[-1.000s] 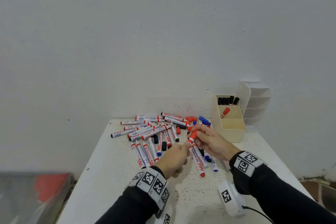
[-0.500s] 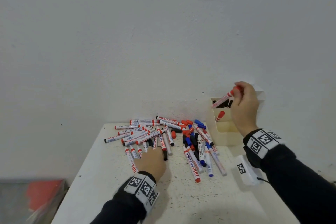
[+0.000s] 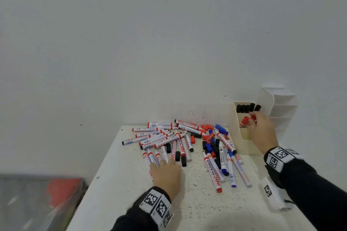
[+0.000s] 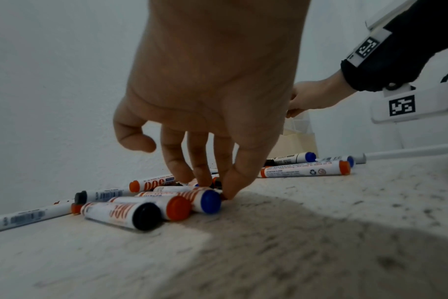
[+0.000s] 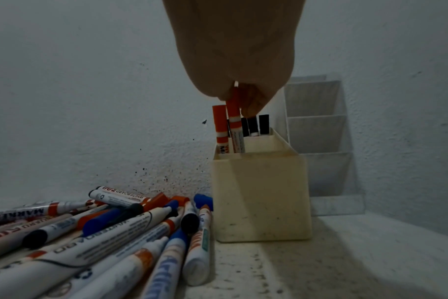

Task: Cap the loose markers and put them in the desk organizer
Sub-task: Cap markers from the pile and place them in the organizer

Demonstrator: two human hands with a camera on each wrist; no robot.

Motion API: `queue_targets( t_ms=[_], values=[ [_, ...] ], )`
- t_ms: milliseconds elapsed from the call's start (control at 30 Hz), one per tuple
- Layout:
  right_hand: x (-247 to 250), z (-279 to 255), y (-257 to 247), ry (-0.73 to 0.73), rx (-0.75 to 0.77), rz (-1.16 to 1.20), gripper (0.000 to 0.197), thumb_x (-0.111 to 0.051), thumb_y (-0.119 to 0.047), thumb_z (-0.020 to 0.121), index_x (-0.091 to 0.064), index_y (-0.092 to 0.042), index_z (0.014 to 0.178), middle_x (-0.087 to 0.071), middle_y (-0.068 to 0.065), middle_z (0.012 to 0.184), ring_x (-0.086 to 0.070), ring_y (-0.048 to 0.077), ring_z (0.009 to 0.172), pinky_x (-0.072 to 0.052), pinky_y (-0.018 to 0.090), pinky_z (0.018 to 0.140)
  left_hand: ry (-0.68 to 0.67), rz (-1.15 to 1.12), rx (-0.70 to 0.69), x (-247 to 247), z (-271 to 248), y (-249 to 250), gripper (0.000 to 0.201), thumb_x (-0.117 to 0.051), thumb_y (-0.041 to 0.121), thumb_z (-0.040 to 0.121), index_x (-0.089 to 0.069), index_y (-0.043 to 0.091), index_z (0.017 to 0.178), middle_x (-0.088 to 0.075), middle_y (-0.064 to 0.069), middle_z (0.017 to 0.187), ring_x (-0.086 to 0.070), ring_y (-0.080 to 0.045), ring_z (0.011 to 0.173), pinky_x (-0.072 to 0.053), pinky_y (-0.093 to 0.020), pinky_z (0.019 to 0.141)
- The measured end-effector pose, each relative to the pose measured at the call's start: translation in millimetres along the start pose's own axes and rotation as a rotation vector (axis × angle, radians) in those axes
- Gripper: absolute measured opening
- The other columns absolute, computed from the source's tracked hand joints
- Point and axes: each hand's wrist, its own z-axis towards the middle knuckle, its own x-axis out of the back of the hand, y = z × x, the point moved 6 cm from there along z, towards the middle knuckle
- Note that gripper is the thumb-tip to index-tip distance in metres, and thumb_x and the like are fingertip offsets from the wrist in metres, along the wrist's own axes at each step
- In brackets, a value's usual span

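Many whiteboard markers (image 3: 169,140) lie piled on the white table (image 3: 122,184), some uncapped, with loose red and blue caps (image 3: 220,129) among them. At the back right stands the cream desk organizer (image 3: 247,144). My right hand (image 3: 252,121) pinches a red-capped marker (image 5: 234,119) by its cap, upright in the organizer's middle compartment beside another red marker (image 5: 220,125). Black-capped markers (image 5: 263,123) fill the rear compartment. My left hand (image 4: 212,182) reaches down into the near side of the pile, straight fingers on the markers and thumb tip on the table.
A white tiered holder (image 3: 283,107) stands against the wall behind the organizer. A white tagged device (image 3: 272,197) with a cable lies at the table's right front. Left of the table, lower down, sits a grey bin (image 3: 37,199) holding something red.
The hands parted after capping a red marker. The right hand carried it to the organizer and lowered it in; the left hand dropped onto the near side of the pile.
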Motion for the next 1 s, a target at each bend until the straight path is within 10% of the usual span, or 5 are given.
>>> queue_targets(
  t_ms=[200,467,633,1000],
  values=[
    [-1,-4,9,-0.025,-0.095,-0.032,0.035,-0.044,-0.013,0.096,-0.046,-0.002,0.129,-0.05,0.021,0.128,-0.049,0.034,0.116,-0.041,0.041,0.097,0.043,-0.06,-0.099,-1,-2,8,0.027,-0.047,0.011,0.094,-0.056,0.01,0.119,-0.054,-0.009,0.125,-0.047,-0.025,0.119,-0.03,-0.041,0.11],
    [10,-30,-31,0.263,0.025,-0.011,0.013,-0.05,-0.009,0.09,-0.055,-0.003,0.101,-0.05,0.013,0.106,-0.051,0.021,0.087,-0.043,0.03,0.072,0.083,0.027,-0.15,-1,-2,8,0.028,-0.048,0.011,0.094,-0.052,0.009,0.122,-0.049,-0.01,0.13,-0.042,-0.028,0.123,-0.028,-0.044,0.11],
    [-27,-52,-69,0.027,0.234,-0.003,0.01,-0.053,-0.003,0.087,-0.06,-0.007,0.092,-0.048,-0.003,0.095,-0.048,0.009,0.077,-0.033,0.01,0.063,0.094,0.071,-0.188,-3,-2,10,0.031,-0.049,0.007,0.093,-0.051,0.006,0.124,-0.049,-0.012,0.128,-0.043,-0.028,0.121,-0.031,-0.041,0.109],
    [-105,-92,-92,-0.578,0.308,-0.121,0.016,-0.049,-0.017,0.092,-0.059,-0.023,0.103,-0.051,-0.007,0.113,-0.05,0.006,0.097,-0.041,0.014,0.082,0.111,0.124,-0.275,1,-2,11,0.026,-0.048,0.007,0.093,-0.055,0.002,0.117,-0.053,-0.014,0.119,-0.048,-0.029,0.11,-0.04,-0.04,0.096]
  ],
)
